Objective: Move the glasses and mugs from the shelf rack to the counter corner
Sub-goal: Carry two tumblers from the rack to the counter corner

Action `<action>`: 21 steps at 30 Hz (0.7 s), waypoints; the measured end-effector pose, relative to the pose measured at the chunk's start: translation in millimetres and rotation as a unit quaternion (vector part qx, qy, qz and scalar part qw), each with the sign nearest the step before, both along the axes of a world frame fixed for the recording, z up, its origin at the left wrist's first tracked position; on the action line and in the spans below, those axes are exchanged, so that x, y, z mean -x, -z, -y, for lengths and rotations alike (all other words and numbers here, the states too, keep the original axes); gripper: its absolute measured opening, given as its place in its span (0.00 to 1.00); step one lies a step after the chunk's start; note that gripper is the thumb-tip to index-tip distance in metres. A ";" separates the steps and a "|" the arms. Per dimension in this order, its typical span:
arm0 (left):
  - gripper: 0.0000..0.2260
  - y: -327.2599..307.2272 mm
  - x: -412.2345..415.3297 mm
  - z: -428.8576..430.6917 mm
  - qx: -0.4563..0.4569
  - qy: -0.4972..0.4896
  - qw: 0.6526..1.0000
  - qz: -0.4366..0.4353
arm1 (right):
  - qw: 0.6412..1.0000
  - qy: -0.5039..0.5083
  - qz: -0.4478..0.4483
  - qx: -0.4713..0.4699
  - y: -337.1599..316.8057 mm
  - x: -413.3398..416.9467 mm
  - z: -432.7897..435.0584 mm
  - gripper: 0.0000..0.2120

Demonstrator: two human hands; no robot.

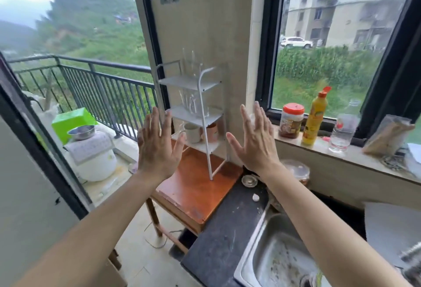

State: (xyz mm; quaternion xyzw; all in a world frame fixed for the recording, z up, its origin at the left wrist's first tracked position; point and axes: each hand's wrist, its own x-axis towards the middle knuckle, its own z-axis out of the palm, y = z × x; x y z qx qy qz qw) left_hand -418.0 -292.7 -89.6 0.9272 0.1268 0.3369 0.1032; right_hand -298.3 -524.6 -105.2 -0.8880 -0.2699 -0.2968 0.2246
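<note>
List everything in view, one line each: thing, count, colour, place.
Rack: one, white, three shelves, on the wooden table.
Glasses: several, exact count unclear, clear, top and middle shelves.
Mugs: two, one white and one pink, bottom shelf.
Table: one, reddish-brown, beside the counter.
Counter: one, dark, around the sink.
Sink: one, steel, lower right.
Jar: one, orange lid, windowsill.
Squeeze bottle: one, yellow, windowsill.
Plastic bottle: one, clear, windowsill.
Rice cooker: one, white, balcony.
Left hand: open, empty, before the rack.
Right hand: open, empty.
</note>
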 end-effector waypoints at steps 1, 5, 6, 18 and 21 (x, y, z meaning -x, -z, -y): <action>0.33 -1.5 -7.4 -11.7 0.005 -0.007 1.000 0.000 | 1.000 -0.003 -0.008 -0.003 -0.9 -8.0 -12.7 0.40; 0.33 -6.4 -45.7 -63.0 0.009 -0.010 1.000 0.004 | 0.999 -0.027 -0.014 0.010 -1.8 -40.8 -63.8 0.40; 0.34 -6.5 -57.1 -76.2 0.013 -0.005 1.000 0.008 | 0.999 -0.029 -0.008 0.010 -1.2 -49.0 -75.1 0.40; 0.32 12.9 -208.9 -241.6 0.058 0.151 0.987 0.020 | 0.990 0.096 0.046 -0.088 -10.1 -141.8 -229.9 0.38; 0.31 23.4 -239.5 -277.4 0.051 0.196 0.979 -0.005 | 0.991 0.116 0.029 -0.064 -1.1 -153.1 -268.4 0.37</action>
